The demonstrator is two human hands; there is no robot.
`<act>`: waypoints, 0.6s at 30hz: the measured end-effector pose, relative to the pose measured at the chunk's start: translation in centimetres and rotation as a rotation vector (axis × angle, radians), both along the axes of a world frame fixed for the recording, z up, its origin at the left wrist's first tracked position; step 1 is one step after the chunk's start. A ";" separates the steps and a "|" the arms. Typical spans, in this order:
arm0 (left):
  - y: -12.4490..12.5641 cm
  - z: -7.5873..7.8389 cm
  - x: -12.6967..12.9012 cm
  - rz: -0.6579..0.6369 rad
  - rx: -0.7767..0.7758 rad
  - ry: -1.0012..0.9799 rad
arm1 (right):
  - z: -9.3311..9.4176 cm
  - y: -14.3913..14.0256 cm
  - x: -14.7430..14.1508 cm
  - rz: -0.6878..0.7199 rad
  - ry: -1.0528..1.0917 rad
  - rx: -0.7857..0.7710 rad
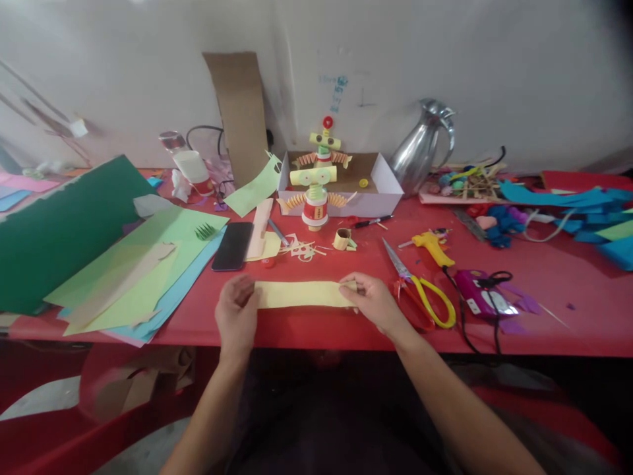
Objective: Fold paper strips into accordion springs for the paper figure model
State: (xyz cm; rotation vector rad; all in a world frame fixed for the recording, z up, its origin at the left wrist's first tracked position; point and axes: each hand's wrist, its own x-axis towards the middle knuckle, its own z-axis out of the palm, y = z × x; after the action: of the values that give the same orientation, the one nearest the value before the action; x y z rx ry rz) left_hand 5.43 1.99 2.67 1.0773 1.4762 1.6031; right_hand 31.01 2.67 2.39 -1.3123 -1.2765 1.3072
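A long yellow paper strip [301,294] lies flat near the front edge of the red table [544,316]. My left hand [236,313] pinches its left end and my right hand [373,302] pinches its right end. Just right of my right hand lie scissors with yellow handles [420,287]. Behind the strip stands a paper robot figure [316,188] made of rolled paper, with small paper scraps [301,249] and a little paper roll [341,239] in front of it.
Green and blue paper sheets [123,264] and a black phone [232,246] lie at left. A white cardboard box [386,191], a steel jug [420,148], a yellow glue gun [432,247], a purple tool [477,290] and blue paper scraps [568,198] fill the right.
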 end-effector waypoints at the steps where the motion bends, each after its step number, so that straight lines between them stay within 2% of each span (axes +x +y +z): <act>1: -0.4 0.0 0.1 -0.010 0.080 0.208 | -0.1 0.1 -0.1 -0.004 -0.024 0.001; 2: -0.7 0.0 0.5 -0.069 0.157 0.413 | -0.3 0.2 -0.1 -0.009 -0.050 0.007; 5: -1.4 0.1 2.3 -0.404 0.297 0.892 | -0.6 0.5 -0.1 0.001 -0.141 0.027; 6: -1.5 0.0 2.8 -0.470 0.320 0.999 | -0.6 0.5 -0.1 0.012 -0.185 0.037; 8: -1.3 -0.4 3.5 -0.521 0.348 1.148 | -0.4 0.4 0.2 0.018 -0.299 0.095; 10: -1.0 -0.8 3.7 -0.528 0.353 1.222 | 0.2 -0.1 0.3 -0.010 -0.469 0.259; 12: -0.9 -1.3 3.7 -0.527 0.338 1.239 | 0.8 -0.9 0.2 -0.006 -0.668 0.490; 14: -1.1 -1.6 3.6 -0.510 0.320 1.226 | 1.2 -1.8 -0.1 0.083 -0.823 0.648; 16: -1.4 -1.7 3.5 -0.490 0.312 1.198 | 1.0 -2.3 -0.4 0.199 -0.884 0.679; 18: -1.7 -1.8 3.4 -0.480 0.308 1.157 | 0.5 -2.5 -0.6 0.255 -0.881 0.655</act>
State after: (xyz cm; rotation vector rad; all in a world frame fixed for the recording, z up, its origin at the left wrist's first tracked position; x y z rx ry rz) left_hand 8.85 0.26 0.83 2.5668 1.4041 0.8339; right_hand 30.43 0.19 2.91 -1.2740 -2.2839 0.3175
